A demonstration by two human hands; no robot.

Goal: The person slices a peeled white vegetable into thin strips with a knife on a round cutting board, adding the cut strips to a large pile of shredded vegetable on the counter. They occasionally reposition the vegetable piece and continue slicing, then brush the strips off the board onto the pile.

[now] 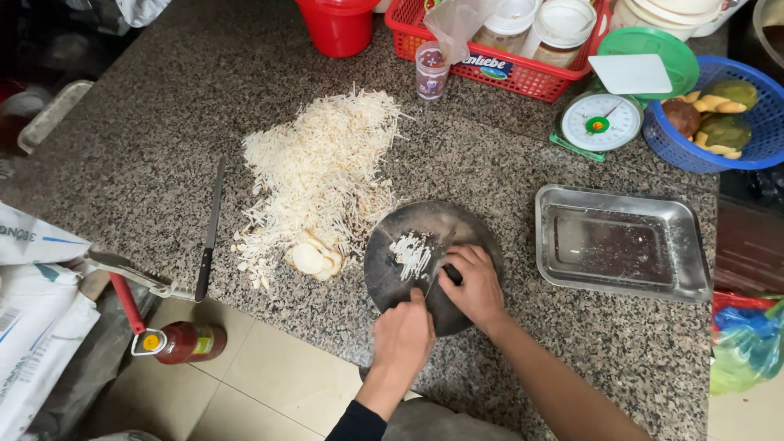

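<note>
Round dark cutting board [392, 278] on speckled tabletop [163, 139] carried a small clump of white shreds [411, 255]. Right hand [474, 286] fingers clenched on knife handle [452, 274]; left hand [404, 339] fingers curled by the blade. Left of board: big shredded pile [322, 171]. Right of board: steel tray [621, 243], nothing in it.

A round, dark cutting board [412, 282] lies flat on the speckled granite counter, just below the middle of the frame. On its left half sits a small heap of white shreds [411, 255], cut fine. A knife [441, 263] stands over the board's centre, blade angled down beside the shreds, its dark handle mostly hidden.
</note>
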